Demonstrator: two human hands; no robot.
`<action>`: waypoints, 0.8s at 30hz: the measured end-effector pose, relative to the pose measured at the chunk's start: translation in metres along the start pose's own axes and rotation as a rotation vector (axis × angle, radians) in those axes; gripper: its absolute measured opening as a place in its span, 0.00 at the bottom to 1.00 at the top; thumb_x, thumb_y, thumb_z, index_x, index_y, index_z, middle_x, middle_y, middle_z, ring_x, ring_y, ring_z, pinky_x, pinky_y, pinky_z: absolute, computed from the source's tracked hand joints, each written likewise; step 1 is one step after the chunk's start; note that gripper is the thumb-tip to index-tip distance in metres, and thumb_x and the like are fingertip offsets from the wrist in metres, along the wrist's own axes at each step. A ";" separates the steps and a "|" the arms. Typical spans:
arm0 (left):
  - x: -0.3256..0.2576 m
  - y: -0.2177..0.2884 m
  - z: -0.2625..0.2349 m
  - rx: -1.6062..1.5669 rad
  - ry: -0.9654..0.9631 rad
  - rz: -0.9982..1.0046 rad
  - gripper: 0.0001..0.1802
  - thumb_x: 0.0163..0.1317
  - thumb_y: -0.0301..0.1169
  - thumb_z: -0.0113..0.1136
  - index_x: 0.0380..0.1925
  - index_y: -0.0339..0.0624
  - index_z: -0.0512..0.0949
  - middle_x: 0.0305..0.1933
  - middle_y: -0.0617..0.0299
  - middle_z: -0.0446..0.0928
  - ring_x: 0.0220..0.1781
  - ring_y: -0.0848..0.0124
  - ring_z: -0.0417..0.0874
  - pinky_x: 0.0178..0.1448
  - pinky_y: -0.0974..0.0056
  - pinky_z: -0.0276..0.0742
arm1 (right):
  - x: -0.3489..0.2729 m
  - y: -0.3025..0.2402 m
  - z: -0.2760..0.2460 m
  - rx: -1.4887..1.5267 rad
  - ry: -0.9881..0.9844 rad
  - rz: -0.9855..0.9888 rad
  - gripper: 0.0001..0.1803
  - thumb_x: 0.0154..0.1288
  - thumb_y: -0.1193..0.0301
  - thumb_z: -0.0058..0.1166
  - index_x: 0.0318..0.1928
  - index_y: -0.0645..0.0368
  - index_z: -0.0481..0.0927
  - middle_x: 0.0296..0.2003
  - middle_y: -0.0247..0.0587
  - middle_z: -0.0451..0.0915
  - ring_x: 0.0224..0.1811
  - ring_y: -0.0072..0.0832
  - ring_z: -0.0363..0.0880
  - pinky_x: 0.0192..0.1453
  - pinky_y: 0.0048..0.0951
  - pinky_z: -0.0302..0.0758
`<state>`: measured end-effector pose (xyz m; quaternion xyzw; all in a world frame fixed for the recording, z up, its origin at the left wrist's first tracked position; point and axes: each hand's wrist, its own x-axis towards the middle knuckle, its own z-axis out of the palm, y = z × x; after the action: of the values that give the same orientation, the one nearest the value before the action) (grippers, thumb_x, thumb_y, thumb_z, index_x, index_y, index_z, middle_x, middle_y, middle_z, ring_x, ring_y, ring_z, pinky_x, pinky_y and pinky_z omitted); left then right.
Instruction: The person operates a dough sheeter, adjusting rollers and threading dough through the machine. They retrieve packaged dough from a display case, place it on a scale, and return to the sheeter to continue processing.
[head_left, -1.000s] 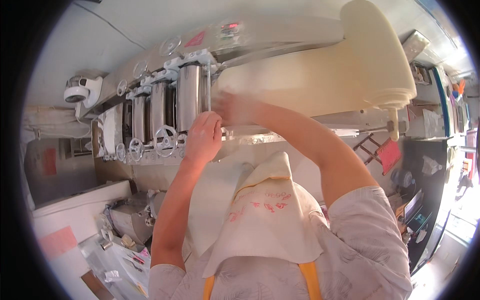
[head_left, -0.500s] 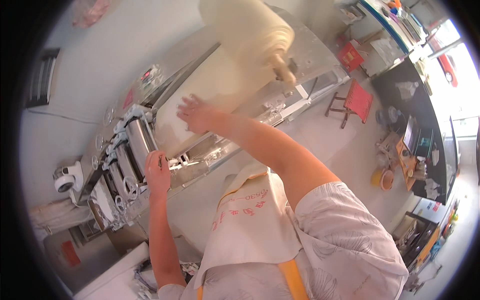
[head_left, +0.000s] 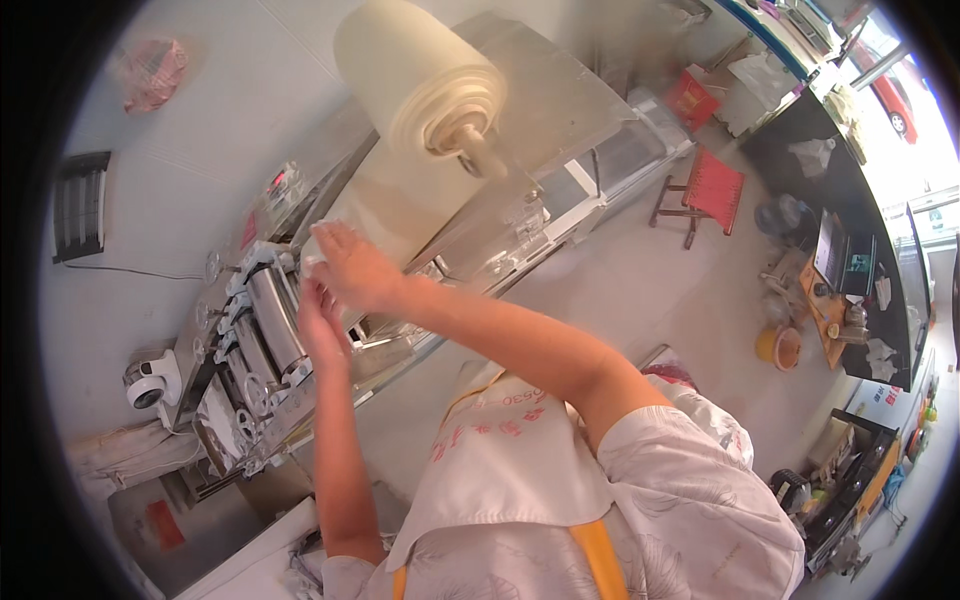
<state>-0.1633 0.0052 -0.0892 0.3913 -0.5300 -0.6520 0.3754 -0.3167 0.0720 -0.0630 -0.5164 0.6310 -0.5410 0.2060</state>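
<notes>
A thick roll of pale dough sheet (head_left: pixel 405 75), wound on a wooden rod (head_left: pixel 478 150), lies across the metal worktop. From it a flat stretch of dough (head_left: pixel 405 200) runs toward the steel rollers (head_left: pixel 275 310) of a dough-sheeting machine. My right hand (head_left: pixel 360 272) is at the near end of this stretch, beside the rollers, with its fingers stretched out. Just below it is my left hand (head_left: pixel 322 325), pointing upward. The two hands overlap, so the left fingertips are partly hidden. Whether they pinch the dough's edge cannot be made out.
Handwheels (head_left: pixel 258 370) line the machine's near side. A white camera-like device (head_left: pixel 150 380) is at the left. On the floor at the right stand a red folding stool (head_left: pixel 712 190) and an orange bucket (head_left: pixel 780 348). A dark desk (head_left: pixel 800 170) is beyond them.
The dough roll has moved left along the worktop, leaving a shorter flat stretch. My right hand has gone from lying spread on the dough to meeting my left hand, which has lifted off the rollers' end.
</notes>
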 end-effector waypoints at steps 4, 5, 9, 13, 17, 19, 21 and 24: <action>0.010 0.038 0.033 -0.665 -0.309 -0.319 0.42 0.84 0.58 0.45 0.82 0.35 0.62 0.84 0.45 0.67 0.85 0.49 0.67 0.89 0.43 0.57 | -0.015 -0.028 -0.002 0.054 -0.091 -0.127 0.39 0.86 0.48 0.42 0.78 0.69 0.67 0.78 0.68 0.67 0.85 0.62 0.58 0.90 0.58 0.54; 0.015 0.052 0.031 -0.671 -0.233 -0.357 0.44 0.84 0.59 0.44 0.83 0.34 0.61 0.85 0.45 0.66 0.86 0.48 0.65 0.89 0.42 0.55 | -0.016 -0.027 -0.001 0.046 -0.141 -0.185 0.39 0.86 0.48 0.41 0.78 0.69 0.67 0.78 0.68 0.67 0.86 0.62 0.58 0.90 0.58 0.54; 0.042 0.104 0.029 -0.531 0.064 -0.171 0.47 0.84 0.62 0.41 0.84 0.32 0.58 0.88 0.45 0.61 0.89 0.49 0.58 0.90 0.36 0.50 | -0.010 -0.011 -0.010 -0.177 -0.187 -0.062 0.38 0.89 0.49 0.35 0.79 0.68 0.68 0.81 0.69 0.63 0.86 0.68 0.54 0.89 0.60 0.53; 0.045 0.093 0.033 -0.198 0.190 0.144 0.47 0.84 0.63 0.41 0.85 0.34 0.57 0.87 0.46 0.61 0.91 0.50 0.55 0.91 0.35 0.48 | 0.016 -0.044 -0.031 0.169 -0.300 0.229 0.40 0.88 0.46 0.36 0.80 0.70 0.62 0.78 0.72 0.66 0.84 0.67 0.59 0.88 0.61 0.55; 0.060 0.056 -0.002 -0.283 0.163 -0.119 0.45 0.84 0.61 0.43 0.84 0.35 0.57 0.84 0.45 0.63 0.88 0.49 0.58 0.91 0.39 0.48 | 0.017 -0.116 0.012 0.198 -0.104 0.205 0.40 0.87 0.46 0.37 0.78 0.71 0.64 0.76 0.74 0.67 0.82 0.66 0.62 0.87 0.62 0.57; 0.053 0.047 -0.005 -0.342 0.205 -0.272 0.43 0.85 0.59 0.43 0.83 0.36 0.59 0.82 0.44 0.65 0.86 0.50 0.62 0.90 0.40 0.51 | 0.003 -0.138 0.024 0.268 0.011 -0.014 0.38 0.86 0.47 0.40 0.75 0.69 0.70 0.75 0.73 0.68 0.81 0.66 0.64 0.86 0.63 0.58; 0.049 0.044 -0.036 -0.396 -0.076 -0.218 0.42 0.85 0.58 0.43 0.83 0.35 0.59 0.82 0.43 0.65 0.85 0.48 0.62 0.90 0.41 0.51 | 0.003 -0.119 0.038 0.281 0.054 -0.270 0.36 0.84 0.49 0.44 0.72 0.69 0.73 0.73 0.72 0.71 0.79 0.66 0.66 0.84 0.63 0.60; 0.012 0.115 0.023 -0.641 -0.061 -0.344 0.43 0.86 0.57 0.41 0.85 0.34 0.55 0.87 0.43 0.58 0.89 0.46 0.56 0.91 0.37 0.49 | -0.001 -0.037 0.033 -0.072 0.065 -0.379 0.34 0.83 0.51 0.49 0.72 0.69 0.71 0.68 0.70 0.75 0.75 0.65 0.71 0.83 0.63 0.62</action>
<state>-0.1810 -0.0149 0.0262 0.3175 -0.2364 -0.8500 0.3477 -0.2735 0.0620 -0.0410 -0.6154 0.5477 -0.5635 0.0611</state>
